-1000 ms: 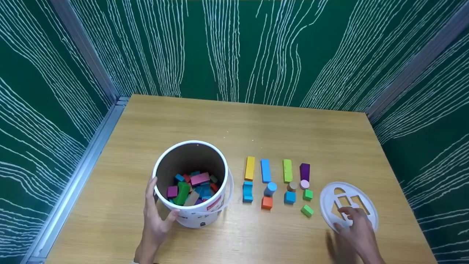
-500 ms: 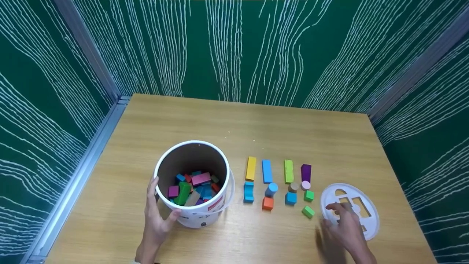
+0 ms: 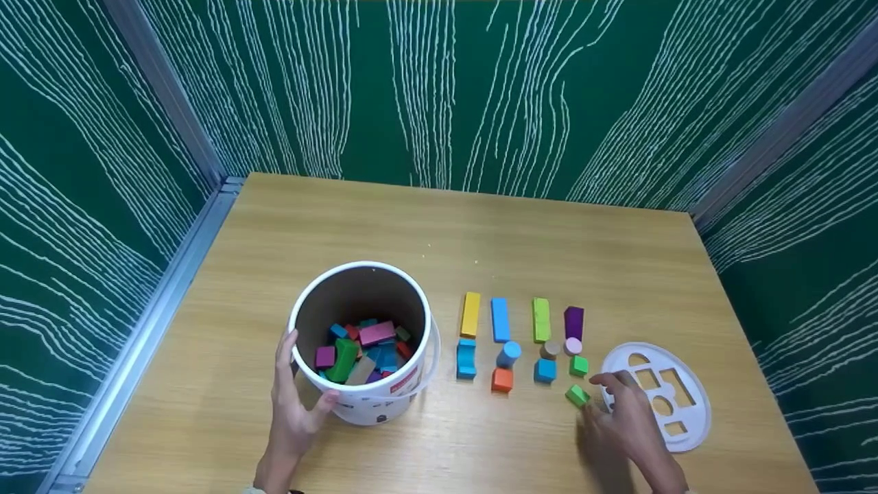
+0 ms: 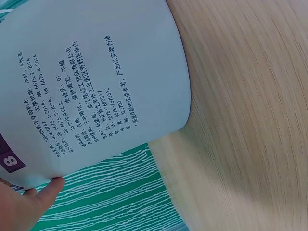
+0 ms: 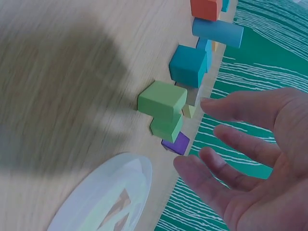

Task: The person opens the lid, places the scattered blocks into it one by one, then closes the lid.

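A white bucket of colourful wooden blocks stands at left centre, its mouth tilted toward the head camera. My left hand rests against its side, thumb and fingers spread. In the left wrist view, that hand's fingertips touch the printed wall of the bucket. Over the left part of a white lid with shaped holes hovers my right hand, with nothing in it. A green block lies just beyond its fingertips. The right wrist view has the fingers apart and loosely bent beside the green block.
Several blocks stand in rows between bucket and lid, among them a yellow bar, a blue cylinder, an orange cube and a purple block. Green walls with white lines surround the wooden table.
My right hand has moved left from above the lid toward the nearest green block. The left hand has stayed against the bucket.
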A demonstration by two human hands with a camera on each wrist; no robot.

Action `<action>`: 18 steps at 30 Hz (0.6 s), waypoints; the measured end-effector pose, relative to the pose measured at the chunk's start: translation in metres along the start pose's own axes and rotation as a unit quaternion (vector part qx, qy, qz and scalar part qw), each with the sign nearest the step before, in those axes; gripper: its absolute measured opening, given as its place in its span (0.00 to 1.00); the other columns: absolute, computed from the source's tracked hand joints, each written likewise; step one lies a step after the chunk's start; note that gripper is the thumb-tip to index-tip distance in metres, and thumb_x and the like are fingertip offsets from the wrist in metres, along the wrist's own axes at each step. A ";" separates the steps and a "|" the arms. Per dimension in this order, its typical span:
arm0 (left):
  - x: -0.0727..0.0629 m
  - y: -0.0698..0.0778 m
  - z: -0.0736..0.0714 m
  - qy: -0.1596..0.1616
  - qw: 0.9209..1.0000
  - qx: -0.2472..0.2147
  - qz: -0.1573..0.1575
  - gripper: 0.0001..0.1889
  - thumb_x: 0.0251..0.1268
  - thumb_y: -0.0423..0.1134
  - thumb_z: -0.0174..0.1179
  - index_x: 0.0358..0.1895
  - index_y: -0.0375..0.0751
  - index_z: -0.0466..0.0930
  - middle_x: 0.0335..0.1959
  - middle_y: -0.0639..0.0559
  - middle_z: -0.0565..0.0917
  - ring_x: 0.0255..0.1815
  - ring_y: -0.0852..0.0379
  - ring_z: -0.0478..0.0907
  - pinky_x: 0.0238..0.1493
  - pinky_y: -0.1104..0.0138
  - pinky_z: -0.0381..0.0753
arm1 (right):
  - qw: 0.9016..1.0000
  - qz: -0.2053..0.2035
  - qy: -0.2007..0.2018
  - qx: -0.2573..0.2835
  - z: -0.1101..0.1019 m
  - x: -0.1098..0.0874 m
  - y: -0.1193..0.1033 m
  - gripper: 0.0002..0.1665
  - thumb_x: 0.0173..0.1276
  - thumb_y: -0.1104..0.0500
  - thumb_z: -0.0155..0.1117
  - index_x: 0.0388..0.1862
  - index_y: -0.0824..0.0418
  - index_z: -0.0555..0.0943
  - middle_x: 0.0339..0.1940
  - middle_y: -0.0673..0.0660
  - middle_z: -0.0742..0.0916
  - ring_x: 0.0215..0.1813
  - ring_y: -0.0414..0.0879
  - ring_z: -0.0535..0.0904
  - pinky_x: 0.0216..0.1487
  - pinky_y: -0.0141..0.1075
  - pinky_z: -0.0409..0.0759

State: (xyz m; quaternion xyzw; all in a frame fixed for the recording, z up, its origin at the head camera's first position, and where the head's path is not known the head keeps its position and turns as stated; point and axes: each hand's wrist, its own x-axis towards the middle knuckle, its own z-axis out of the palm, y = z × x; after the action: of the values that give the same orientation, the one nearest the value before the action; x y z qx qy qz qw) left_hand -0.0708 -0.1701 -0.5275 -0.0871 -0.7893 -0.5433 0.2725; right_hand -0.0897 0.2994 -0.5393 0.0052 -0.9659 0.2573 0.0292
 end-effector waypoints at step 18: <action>-0.002 -0.002 0.000 -0.008 1.000 0.008 -0.025 0.48 0.49 0.44 0.66 0.73 0.43 0.50 0.73 0.46 0.55 0.71 0.51 0.54 0.62 0.36 0.59 | 0.997 0.027 -0.077 0.011 0.016 0.016 -0.004 0.20 0.49 0.74 0.66 0.44 0.65 0.83 0.42 0.63 0.79 0.44 0.56 0.78 0.40 0.46 0.82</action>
State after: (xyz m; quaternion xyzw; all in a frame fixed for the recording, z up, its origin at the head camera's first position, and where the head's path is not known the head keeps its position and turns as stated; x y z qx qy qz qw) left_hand -0.0702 -0.1708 -0.5305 -0.0696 -0.7976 -0.5427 0.2538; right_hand -0.1060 0.2882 -0.5505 -0.0004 -0.9623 0.2670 -0.0521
